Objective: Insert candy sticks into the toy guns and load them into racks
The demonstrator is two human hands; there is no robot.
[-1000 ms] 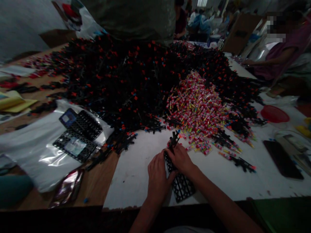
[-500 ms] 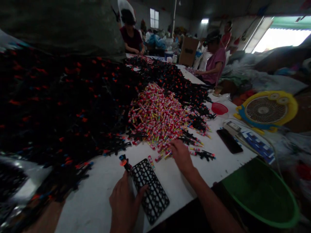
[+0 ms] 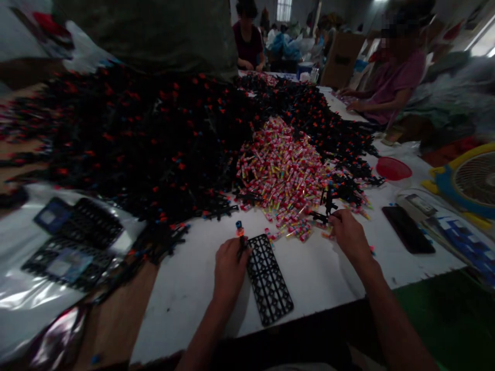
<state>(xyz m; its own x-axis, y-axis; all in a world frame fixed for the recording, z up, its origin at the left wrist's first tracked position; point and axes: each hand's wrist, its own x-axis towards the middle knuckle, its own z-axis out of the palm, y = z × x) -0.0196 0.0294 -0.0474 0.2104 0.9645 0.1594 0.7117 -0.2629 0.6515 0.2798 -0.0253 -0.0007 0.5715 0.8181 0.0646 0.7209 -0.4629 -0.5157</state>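
My left hand (image 3: 230, 268) is closed around a small black toy gun (image 3: 240, 230) with an orange and blue tip pointing up. Right beside it, a black plastic grid tray (image 3: 269, 281) lies flat on the white table (image 3: 193, 299). My right hand (image 3: 351, 236) pinches another black toy gun (image 3: 329, 201), tilted upright at the near right side of the heap. That heap consists of small pink-and-yellow candy-like tubes (image 3: 284, 172). A large pile of black toy guns (image 3: 154, 139) with orange tips covers the table to the left and behind.
At the right are a dark phone (image 3: 408, 229), a red basket (image 3: 393, 168) and a yellow-and-blue fan (image 3: 474, 180). A green tub (image 3: 444, 314) stands below the table edge. More grid trays (image 3: 73, 242) lie on plastic at the left. Two people (image 3: 398, 87) sit across the table.
The view has turned left. My left hand no longer rests its thumb across the tray and still holds its toy gun. My right hand has left the candy-like tubes and picked up a toy gun.
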